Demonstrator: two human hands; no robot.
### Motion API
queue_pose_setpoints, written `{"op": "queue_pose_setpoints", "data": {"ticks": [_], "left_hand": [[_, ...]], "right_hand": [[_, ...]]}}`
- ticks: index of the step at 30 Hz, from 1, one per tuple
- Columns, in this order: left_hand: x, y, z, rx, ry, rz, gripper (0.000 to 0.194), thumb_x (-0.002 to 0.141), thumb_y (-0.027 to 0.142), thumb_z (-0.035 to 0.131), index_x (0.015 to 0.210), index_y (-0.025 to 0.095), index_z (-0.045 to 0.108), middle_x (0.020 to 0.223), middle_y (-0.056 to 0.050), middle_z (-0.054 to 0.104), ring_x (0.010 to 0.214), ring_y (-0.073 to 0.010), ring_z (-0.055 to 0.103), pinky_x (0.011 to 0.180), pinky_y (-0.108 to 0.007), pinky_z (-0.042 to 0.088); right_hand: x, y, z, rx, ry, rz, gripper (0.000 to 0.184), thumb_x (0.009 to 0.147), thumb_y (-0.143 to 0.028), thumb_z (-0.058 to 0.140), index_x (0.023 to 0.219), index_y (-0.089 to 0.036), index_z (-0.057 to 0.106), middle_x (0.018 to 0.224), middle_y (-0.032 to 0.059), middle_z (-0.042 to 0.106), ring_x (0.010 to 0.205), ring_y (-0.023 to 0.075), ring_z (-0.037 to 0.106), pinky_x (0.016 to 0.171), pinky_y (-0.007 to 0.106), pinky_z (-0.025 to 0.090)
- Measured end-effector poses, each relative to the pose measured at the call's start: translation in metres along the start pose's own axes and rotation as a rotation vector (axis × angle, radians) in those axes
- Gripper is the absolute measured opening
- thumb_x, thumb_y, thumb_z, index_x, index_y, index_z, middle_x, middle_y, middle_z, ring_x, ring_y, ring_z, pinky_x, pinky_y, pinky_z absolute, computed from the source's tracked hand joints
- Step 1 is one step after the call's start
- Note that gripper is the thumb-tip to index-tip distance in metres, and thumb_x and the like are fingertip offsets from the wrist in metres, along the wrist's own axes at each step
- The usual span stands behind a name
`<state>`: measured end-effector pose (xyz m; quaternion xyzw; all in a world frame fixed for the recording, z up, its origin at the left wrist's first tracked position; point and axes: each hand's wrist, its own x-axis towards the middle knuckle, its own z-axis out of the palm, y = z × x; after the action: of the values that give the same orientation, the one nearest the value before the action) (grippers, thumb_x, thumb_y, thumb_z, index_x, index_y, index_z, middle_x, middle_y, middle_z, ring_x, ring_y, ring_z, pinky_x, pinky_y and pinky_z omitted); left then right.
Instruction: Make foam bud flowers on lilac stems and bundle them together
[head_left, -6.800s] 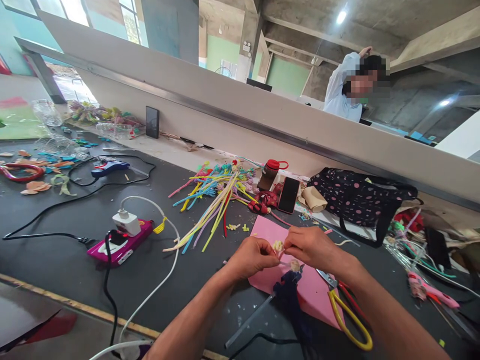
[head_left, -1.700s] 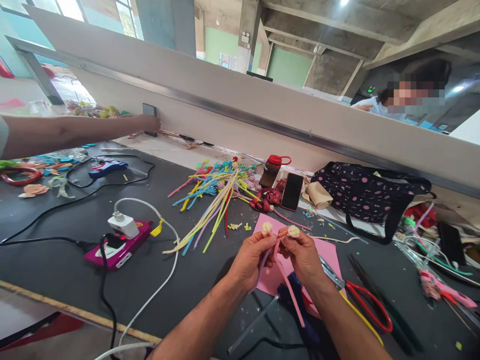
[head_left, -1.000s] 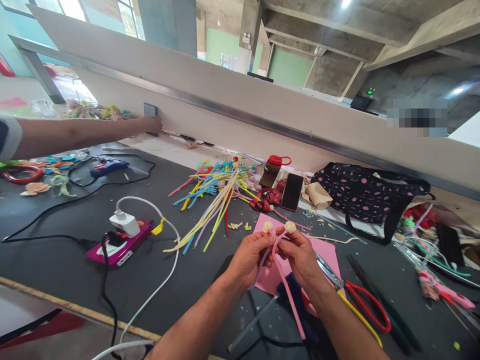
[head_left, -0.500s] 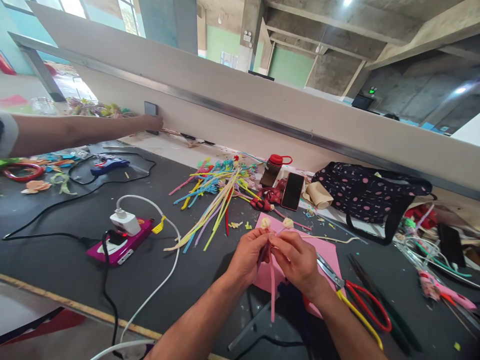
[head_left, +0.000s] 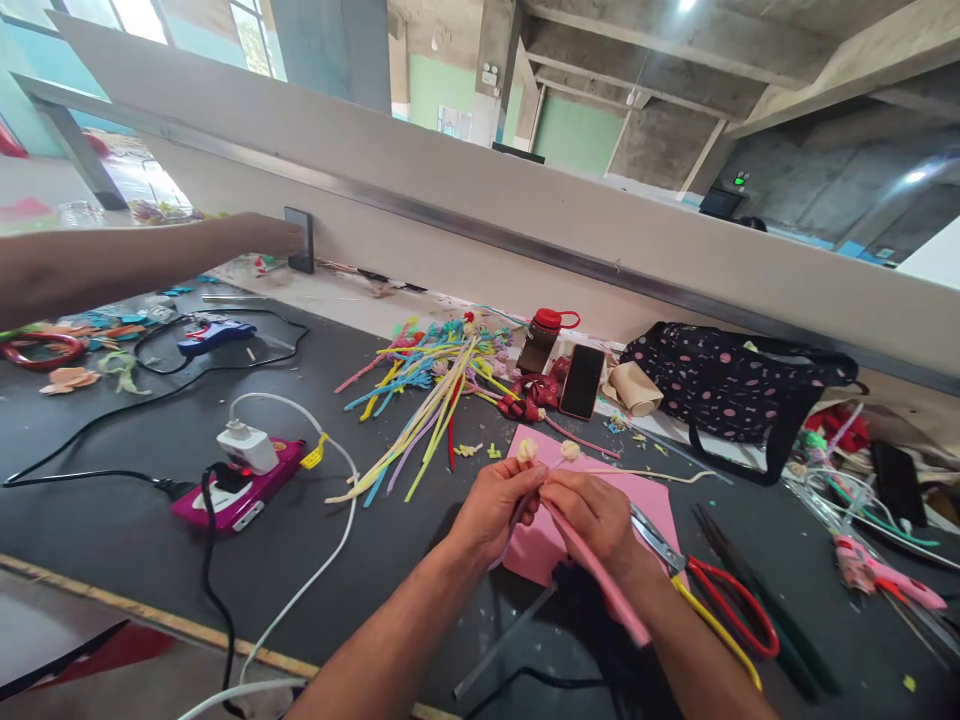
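My left hand (head_left: 495, 505) is closed, pinching a thin purple pipe cleaner whose tail hangs below its fingers. A small cream pipe-cleaner flower (head_left: 527, 450) shows just above its fingertips. Right beside it, my right hand (head_left: 596, 515) is closed on a pink pipe cleaner (head_left: 615, 595), which slants down across the wrist. A second cream pipe-cleaner flower (head_left: 570, 451) sits above my right knuckles. The exact point where the stems meet is hidden by my fingers. Both hands are over a pink sheet (head_left: 660, 505) on the dark table.
Scissors (head_left: 720, 595) with red handles lie right of my hands. Several pipe cleaners (head_left: 427, 400) are heaped ahead, near a bottle (head_left: 541, 340), a phone (head_left: 582, 382) and a patterned bag (head_left: 720, 385). A power strip (head_left: 240, 485) sits left. Another person's arm (head_left: 150, 255) reaches toward the partition.
The pink pipe cleaner has swung from hanging straight down to slanting right across my right wrist. The other person's arm has shifted, its hand now over the dark box at the partition.
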<state>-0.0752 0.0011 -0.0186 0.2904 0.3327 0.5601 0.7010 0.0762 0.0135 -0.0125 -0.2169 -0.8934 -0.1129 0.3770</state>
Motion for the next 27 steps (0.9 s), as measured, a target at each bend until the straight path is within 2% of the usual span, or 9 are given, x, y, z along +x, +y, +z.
{"op": "queue_pose_setpoints", "data": {"ticks": [3, 6, 9, 11, 13, 17, 19, 22, 27], "left_hand": [[0.0, -0.001, -0.002, 0.219, 0.01, 0.097, 0.021, 0.069, 0.032, 0.065, 0.064, 0.013, 0.057, 0.047, 0.004, 0.048, 0.039, -0.0058, 0.042, 0.04, -0.018, 0.032], [-0.003, 0.001, -0.001, 0.517, 0.026, 0.201, 0.021, 0.07, 0.033, 0.063, 0.063, 0.014, 0.06, 0.05, 0.003, 0.05, 0.044, -0.0076, 0.046, 0.043, -0.019, 0.034], [-0.008, 0.006, 0.001, 0.643, -0.092, 0.209, 0.021, 0.07, 0.032, 0.063, 0.062, 0.014, 0.061, 0.053, 0.003, 0.051, 0.047, -0.0076, 0.046, 0.045, -0.019, 0.034], [-0.01, 0.009, 0.002, 0.599, -0.187, 0.152, 0.021, 0.07, 0.033, 0.064, 0.064, 0.013, 0.062, 0.053, 0.003, 0.051, 0.046, -0.0074, 0.046, 0.044, -0.019, 0.033], [-0.011, 0.012, 0.002, 0.509, -0.233, 0.097, 0.019, 0.068, 0.032, 0.065, 0.066, 0.013, 0.063, 0.052, 0.003, 0.051, 0.044, -0.0072, 0.046, 0.043, -0.019, 0.033], [-0.013, 0.015, 0.002, 0.374, -0.307, 0.007, 0.015, 0.066, 0.026, 0.067, 0.062, 0.012, 0.063, 0.05, 0.003, 0.052, 0.042, -0.0062, 0.045, 0.043, -0.018, 0.033], [-0.013, 0.015, 0.003, 0.308, -0.29, -0.015, 0.016, 0.065, 0.025, 0.069, 0.06, 0.012, 0.062, 0.049, 0.002, 0.052, 0.04, -0.0056, 0.044, 0.041, -0.018, 0.033], [-0.011, 0.014, 0.003, 0.149, -0.14, 0.023, 0.017, 0.064, 0.026, 0.07, 0.063, 0.012, 0.06, 0.051, 0.002, 0.054, 0.039, -0.0036, 0.042, 0.039, -0.016, 0.029], [-0.004, 0.013, 0.001, -0.036, -0.026, 0.04, 0.022, 0.067, 0.029, 0.069, 0.062, 0.013, 0.056, 0.052, 0.004, 0.053, 0.037, -0.0015, 0.038, 0.037, -0.015, 0.026]], "right_hand": [[0.006, -0.007, -0.008, -0.042, 0.041, 0.068, 0.02, 0.08, -0.013, 0.055, 0.098, -0.018, 0.061, 0.091, 0.0081, 0.065, 0.082, 0.0173, 0.059, 0.069, 0.028, 0.048], [0.017, -0.013, -0.023, -0.103, 0.052, 0.284, 0.013, 0.076, -0.016, 0.059, 0.086, -0.021, 0.067, 0.089, 0.0078, 0.062, 0.079, 0.0186, 0.056, 0.071, 0.032, 0.045], [0.024, -0.006, -0.04, 0.141, -0.059, 0.555, 0.01, 0.074, -0.018, 0.058, 0.072, -0.02, 0.067, 0.084, 0.0056, 0.06, 0.077, 0.0184, 0.055, 0.071, 0.032, 0.042], [0.024, 0.007, -0.046, 0.494, -0.164, 0.724, 0.01, 0.072, -0.018, 0.058, 0.066, -0.019, 0.066, 0.071, 0.0022, 0.058, 0.068, 0.0157, 0.054, 0.062, 0.028, 0.041], [0.019, 0.021, -0.046, 0.826, -0.196, 0.877, 0.009, 0.069, -0.018, 0.059, 0.061, -0.018, 0.065, 0.064, 0.0001, 0.056, 0.059, 0.0127, 0.05, 0.054, 0.025, 0.038], [0.008, 0.036, -0.031, 1.26, -0.236, 1.069, 0.007, 0.06, -0.02, 0.061, 0.057, -0.015, 0.066, 0.06, 0.0007, 0.057, 0.05, 0.0094, 0.044, 0.044, 0.022, 0.03], [0.005, 0.034, -0.019, 1.336, -0.249, 1.116, 0.01, 0.058, -0.023, 0.062, 0.056, -0.014, 0.065, 0.057, 0.001, 0.056, 0.046, 0.009, 0.043, 0.042, 0.022, 0.027], [0.005, 0.027, -0.003, 1.334, -0.239, 1.178, 0.013, 0.061, -0.026, 0.062, 0.058, -0.013, 0.064, 0.052, -0.0002, 0.055, 0.041, 0.0071, 0.041, 0.039, 0.02, 0.025], [0.008, 0.011, 0.008, 1.323, -0.282, 1.266, 0.028, 0.07, -0.037, 0.061, 0.056, -0.012, 0.06, 0.051, 0.0007, 0.057, 0.038, 0.0064, 0.045, 0.036, 0.018, 0.024]]}}
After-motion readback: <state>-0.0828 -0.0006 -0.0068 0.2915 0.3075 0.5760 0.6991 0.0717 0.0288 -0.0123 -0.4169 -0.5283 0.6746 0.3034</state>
